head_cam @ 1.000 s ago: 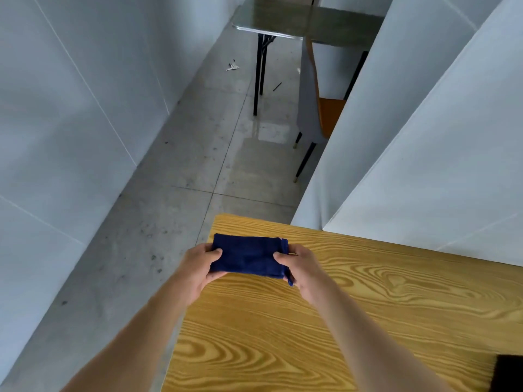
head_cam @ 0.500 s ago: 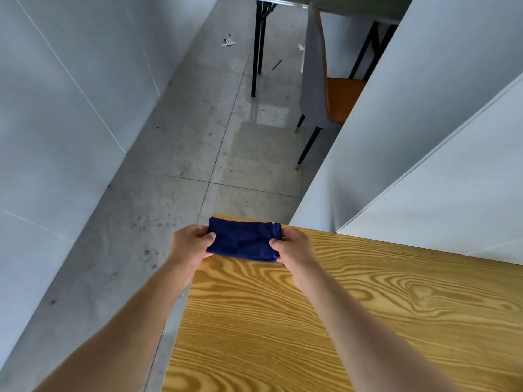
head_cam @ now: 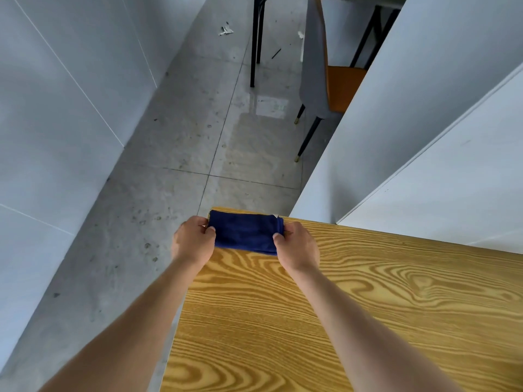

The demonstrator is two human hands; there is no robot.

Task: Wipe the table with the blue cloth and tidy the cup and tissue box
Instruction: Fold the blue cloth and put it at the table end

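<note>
I have the blue cloth (head_cam: 245, 232) folded into a tight pad at the far left corner of the worktop (head_cam: 368, 306), and I hold it by its two short ends: my left hand (head_cam: 193, 242) pinches the left end, thumb on top and the other fingers curled around the edge, while my right hand (head_cam: 297, 247) pinches the right end the same way. Gripping both ends keeps the folds from springing apart and lets me set the pad down square to the corner. My left hand hangs partly past the worktop's edge over the grey floor (head_cam: 169, 165), because the cloth sits right against that edge.

I judge this to be either the start of a wiping pass from the corner or the parking of the folded cloth out of the way (I cannot tell which). The cup and the tissue box are not in view, so I can say nothing about how they stand.

Beyond the corner, a chair (head_cam: 334, 89) with an orange seat stands well apart on the floor, beside the white partition (head_cam: 410, 108).
</note>
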